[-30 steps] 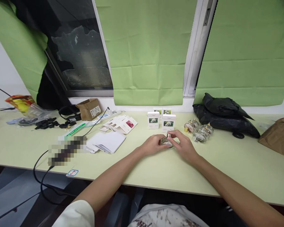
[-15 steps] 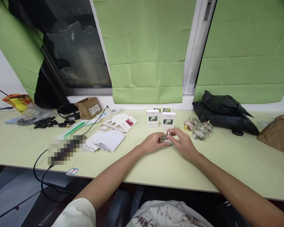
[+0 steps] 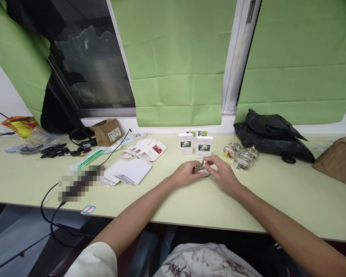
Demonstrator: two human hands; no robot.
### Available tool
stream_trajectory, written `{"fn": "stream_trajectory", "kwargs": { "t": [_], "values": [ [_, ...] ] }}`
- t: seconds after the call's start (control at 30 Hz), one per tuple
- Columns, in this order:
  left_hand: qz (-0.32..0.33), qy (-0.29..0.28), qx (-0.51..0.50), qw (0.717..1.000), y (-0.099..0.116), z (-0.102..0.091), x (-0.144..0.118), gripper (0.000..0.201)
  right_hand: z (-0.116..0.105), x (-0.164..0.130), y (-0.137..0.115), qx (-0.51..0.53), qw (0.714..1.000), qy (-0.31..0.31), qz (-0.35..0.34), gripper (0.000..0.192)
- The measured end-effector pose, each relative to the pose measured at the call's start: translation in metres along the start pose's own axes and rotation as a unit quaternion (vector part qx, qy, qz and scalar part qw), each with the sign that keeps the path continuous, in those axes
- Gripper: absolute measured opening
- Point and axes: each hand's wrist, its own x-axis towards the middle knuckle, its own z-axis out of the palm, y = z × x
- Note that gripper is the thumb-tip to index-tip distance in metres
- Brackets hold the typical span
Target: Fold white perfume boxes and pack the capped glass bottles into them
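My left hand point(image 3: 185, 174) is closed around the side of a small round clear-glass bottle point(image 3: 201, 172) at the table's middle. My right hand point(image 3: 222, 171) pinches a short shiny cylinder, which looks like a cap point(image 3: 204, 162), between thumb and fingers at the bottle's upper side. Whether the cap is fixed to the bottle cannot be made out. Just behind my hands stand two upright white boxes with flower pictures, the left box point(image 3: 185, 144) and the right box point(image 3: 205, 147). Several similar round glass bottles point(image 3: 243, 161) lie to the right of my right hand.
Flat white cartons point(image 3: 135, 169) and unfolded printed boxes point(image 3: 154, 149) lie left of my hands. A black plastic bag point(image 3: 272, 136) and a brown paper package point(image 3: 338, 159) rest at the right. Further left are a cardboard box point(image 3: 107, 132), black parts point(image 3: 54, 150) and a cable point(image 3: 43, 204).
The view has shifted very slightly. Both hands keep the same hold on the bottle and its cap, with hardly any visible movement.
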Motion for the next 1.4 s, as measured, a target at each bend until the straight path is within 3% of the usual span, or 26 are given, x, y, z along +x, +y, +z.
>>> {"fn": "stream_trajectory", "kwargs": {
  "t": [1.4],
  "values": [
    [-0.002, -0.002, -0.013, 1.000, -0.0004, -0.0002, -0.0007, 0.043, -0.0013, 0.0003, 0.0031, -0.019, 1.000, -0.002, -0.012, 0.026]
  ]
}}
